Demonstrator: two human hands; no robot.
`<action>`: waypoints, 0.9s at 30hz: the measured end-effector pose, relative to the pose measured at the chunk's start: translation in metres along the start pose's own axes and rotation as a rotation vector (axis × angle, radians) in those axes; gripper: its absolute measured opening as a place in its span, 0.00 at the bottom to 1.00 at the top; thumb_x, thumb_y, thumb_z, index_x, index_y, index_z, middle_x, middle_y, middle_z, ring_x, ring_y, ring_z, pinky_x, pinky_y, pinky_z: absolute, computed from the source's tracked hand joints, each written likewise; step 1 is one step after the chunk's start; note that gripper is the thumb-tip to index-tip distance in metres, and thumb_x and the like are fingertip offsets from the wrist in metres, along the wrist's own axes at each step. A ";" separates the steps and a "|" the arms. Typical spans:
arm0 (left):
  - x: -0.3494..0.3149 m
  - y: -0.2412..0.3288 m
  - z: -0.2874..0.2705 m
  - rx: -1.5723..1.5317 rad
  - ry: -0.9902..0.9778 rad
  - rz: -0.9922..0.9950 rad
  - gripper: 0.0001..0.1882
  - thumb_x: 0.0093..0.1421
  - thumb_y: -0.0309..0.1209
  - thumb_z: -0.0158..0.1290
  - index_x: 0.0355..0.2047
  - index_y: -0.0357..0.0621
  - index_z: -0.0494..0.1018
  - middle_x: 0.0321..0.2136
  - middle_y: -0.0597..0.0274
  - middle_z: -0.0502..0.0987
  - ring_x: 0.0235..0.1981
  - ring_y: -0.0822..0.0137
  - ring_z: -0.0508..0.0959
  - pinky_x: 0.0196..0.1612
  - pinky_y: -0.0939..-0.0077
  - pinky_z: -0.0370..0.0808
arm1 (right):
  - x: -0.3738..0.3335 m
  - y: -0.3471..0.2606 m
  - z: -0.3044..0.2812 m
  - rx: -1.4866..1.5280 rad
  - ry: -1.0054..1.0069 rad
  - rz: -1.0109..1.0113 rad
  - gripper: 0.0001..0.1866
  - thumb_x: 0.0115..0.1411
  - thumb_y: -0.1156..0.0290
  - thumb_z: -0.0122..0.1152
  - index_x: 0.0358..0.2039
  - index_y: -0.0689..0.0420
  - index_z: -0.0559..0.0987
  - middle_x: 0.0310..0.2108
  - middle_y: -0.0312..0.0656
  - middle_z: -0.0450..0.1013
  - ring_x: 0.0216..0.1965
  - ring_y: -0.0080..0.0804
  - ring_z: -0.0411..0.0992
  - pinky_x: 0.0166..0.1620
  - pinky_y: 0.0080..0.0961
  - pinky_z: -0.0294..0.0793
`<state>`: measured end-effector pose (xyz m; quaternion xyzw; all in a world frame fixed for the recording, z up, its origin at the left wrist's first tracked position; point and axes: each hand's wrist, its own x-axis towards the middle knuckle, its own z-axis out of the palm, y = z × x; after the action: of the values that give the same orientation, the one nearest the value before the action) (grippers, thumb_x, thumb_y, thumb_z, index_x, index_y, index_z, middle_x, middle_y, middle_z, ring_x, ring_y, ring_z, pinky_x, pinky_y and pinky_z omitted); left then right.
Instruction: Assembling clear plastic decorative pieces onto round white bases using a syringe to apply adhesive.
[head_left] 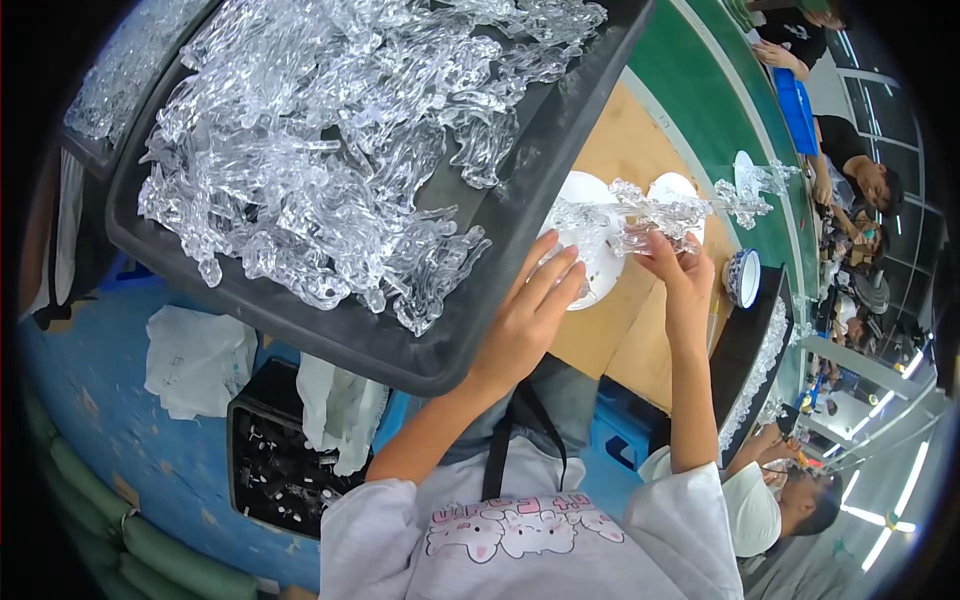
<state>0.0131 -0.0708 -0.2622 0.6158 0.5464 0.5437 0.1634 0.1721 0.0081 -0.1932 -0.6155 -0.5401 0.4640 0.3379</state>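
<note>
My right hand (684, 275) pinches a clear plastic ornament piece (640, 225) with knobbly, branching ends, over the table. On its left, my left hand (535, 310) reaches past the tray's edge, its fingers stretched out and a little apart over a white round disc (600, 272). Its thumb is hidden, and no held thing shows in it. The clear piece lies across above this disc. A second white disc (673, 188) is just beyond my right hand. Farther right, another clear piece (745, 203) stands on the green surface beside a whitish disc.
A big black tray (420, 372) heaped with clear plastic pieces (330, 170) overhangs the left side. A blue-and-white bowl (742, 278) sits right of my right hand, near a dark bin of clear pieces (757, 370). Below left is a black crate (280, 440). Other people work along the right.
</note>
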 end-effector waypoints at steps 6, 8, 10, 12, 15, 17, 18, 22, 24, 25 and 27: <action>0.000 -0.001 0.001 0.002 0.008 0.015 0.15 0.43 0.18 0.56 0.34 0.39 0.75 0.39 0.61 0.74 0.47 0.56 0.70 0.46 0.66 0.70 | -0.008 0.006 0.005 -0.045 0.047 -0.076 0.12 0.55 0.73 0.57 0.38 0.67 0.73 0.34 0.40 0.74 0.32 0.19 0.71 0.40 0.18 0.73; 0.000 -0.002 0.001 0.009 0.011 0.022 0.15 0.43 0.19 0.56 0.34 0.40 0.76 0.40 0.61 0.74 0.47 0.57 0.70 0.46 0.65 0.70 | -0.014 0.005 0.006 -0.246 0.071 -0.098 0.13 0.55 0.74 0.57 0.39 0.67 0.74 0.34 0.39 0.74 0.32 0.19 0.71 0.40 0.17 0.72; 0.001 -0.001 0.000 0.007 0.010 0.025 0.15 0.43 0.19 0.56 0.34 0.40 0.76 0.40 0.61 0.74 0.47 0.57 0.70 0.46 0.65 0.70 | -0.018 -0.004 0.015 -0.283 0.071 -0.163 0.13 0.55 0.75 0.57 0.40 0.67 0.74 0.33 0.39 0.74 0.33 0.19 0.71 0.39 0.16 0.72; 0.001 -0.002 0.001 0.012 0.004 0.027 0.15 0.43 0.19 0.56 0.34 0.40 0.76 0.40 0.61 0.74 0.47 0.57 0.70 0.46 0.65 0.70 | -0.021 -0.006 0.020 -0.315 0.067 -0.223 0.13 0.55 0.76 0.57 0.40 0.67 0.74 0.33 0.39 0.75 0.34 0.20 0.72 0.39 0.16 0.71; 0.001 -0.001 0.001 0.018 -0.003 0.025 0.15 0.43 0.19 0.56 0.35 0.40 0.76 0.40 0.61 0.74 0.47 0.57 0.70 0.46 0.64 0.69 | -0.024 -0.004 0.023 -0.456 0.067 -0.300 0.13 0.55 0.77 0.56 0.41 0.67 0.74 0.33 0.41 0.75 0.35 0.22 0.72 0.38 0.14 0.70; -0.001 -0.001 0.003 0.040 0.003 0.030 0.15 0.43 0.19 0.56 0.35 0.40 0.76 0.40 0.61 0.74 0.47 0.56 0.71 0.46 0.64 0.70 | -0.026 0.001 0.024 -0.678 0.100 -0.408 0.12 0.55 0.77 0.56 0.41 0.66 0.74 0.33 0.42 0.75 0.36 0.23 0.73 0.39 0.15 0.70; -0.001 -0.001 0.004 0.041 0.004 0.033 0.15 0.43 0.19 0.56 0.35 0.40 0.76 0.40 0.61 0.74 0.47 0.56 0.71 0.46 0.64 0.70 | -0.026 0.003 0.023 -0.677 0.102 -0.411 0.12 0.55 0.77 0.56 0.41 0.66 0.74 0.33 0.42 0.75 0.36 0.23 0.73 0.39 0.15 0.70; -0.003 -0.002 0.005 0.058 0.034 0.055 0.15 0.43 0.20 0.56 0.35 0.39 0.76 0.39 0.60 0.74 0.47 0.56 0.71 0.45 0.64 0.70 | -0.023 0.015 0.013 -0.485 0.085 -0.361 0.13 0.55 0.76 0.56 0.41 0.68 0.73 0.34 0.41 0.74 0.35 0.24 0.73 0.40 0.18 0.72; -0.003 -0.003 0.005 0.053 0.041 0.053 0.15 0.43 0.20 0.56 0.35 0.39 0.76 0.39 0.60 0.74 0.47 0.56 0.71 0.45 0.65 0.70 | -0.017 0.017 0.005 -0.253 0.076 -0.226 0.13 0.56 0.76 0.56 0.41 0.68 0.73 0.34 0.40 0.74 0.34 0.24 0.73 0.40 0.19 0.73; -0.003 -0.003 0.005 0.044 0.043 0.055 0.15 0.43 0.20 0.56 0.35 0.39 0.76 0.39 0.60 0.74 0.47 0.56 0.71 0.45 0.65 0.70 | -0.013 0.017 0.002 -0.145 0.065 -0.175 0.13 0.56 0.74 0.56 0.40 0.68 0.73 0.34 0.40 0.74 0.33 0.23 0.72 0.40 0.19 0.73; -0.002 -0.003 0.003 0.036 0.046 0.050 0.14 0.43 0.20 0.56 0.34 0.40 0.76 0.39 0.60 0.74 0.47 0.56 0.71 0.45 0.65 0.71 | -0.009 0.017 0.001 -0.040 0.048 -0.120 0.13 0.57 0.73 0.56 0.40 0.68 0.72 0.34 0.39 0.73 0.32 0.22 0.72 0.39 0.20 0.74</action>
<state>0.0148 -0.0701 -0.2663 0.6194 0.5443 0.5515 0.1262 0.1772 -0.0040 -0.2076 -0.5997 -0.5767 0.4171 0.3657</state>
